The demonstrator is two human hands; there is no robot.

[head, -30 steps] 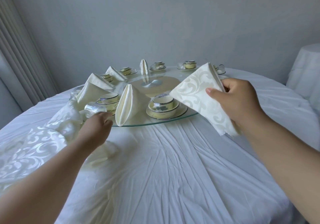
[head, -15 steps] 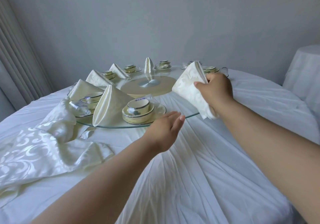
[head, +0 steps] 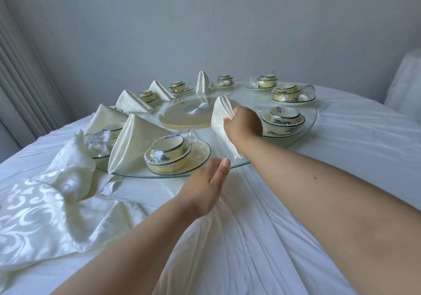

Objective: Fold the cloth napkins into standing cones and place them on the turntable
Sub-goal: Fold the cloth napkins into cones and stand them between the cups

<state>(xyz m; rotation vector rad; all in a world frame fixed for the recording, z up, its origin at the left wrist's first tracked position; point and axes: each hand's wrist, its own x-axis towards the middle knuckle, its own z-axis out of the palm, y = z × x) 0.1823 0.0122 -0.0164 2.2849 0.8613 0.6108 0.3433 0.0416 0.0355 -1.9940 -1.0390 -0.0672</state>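
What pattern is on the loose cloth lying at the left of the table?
A shiny white scroll pattern on cream, on the loose cloth, clearest in the head view.

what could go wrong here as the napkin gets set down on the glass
1. The right hand grips the folded napkin between two wrapped bowl sets; the wrist could knock the bowl set beside it.
2. The left hand lies open at the turntable rim; a nudge there might spin the glass and topple the standing cone.
3. Once released, the napkin may slump instead of standing.
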